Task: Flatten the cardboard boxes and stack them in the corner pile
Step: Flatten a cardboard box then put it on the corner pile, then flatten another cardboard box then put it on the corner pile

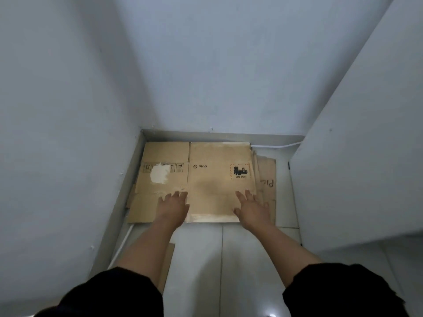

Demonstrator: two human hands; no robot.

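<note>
Corner pile point(265, 177), at 12 o'clock: left hand point(174, 205) and right hand point(251, 208) press flat-palmed, grasping nothing, on the topmost flattened box point(206, 179); uneven pressure may skew it off the sheets protruding at 3 o'clock.

Your one head view looks steeply down from standing height into the far corner, floor point(240, 259) near, walls point(217, 65) ahead.

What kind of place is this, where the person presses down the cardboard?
Probably an indoor corner or narrow nook of a room. Plain pale walls close it in on three sides, the floor is glossy light tile, and flattened cardboard lies piled against the back wall.
</note>
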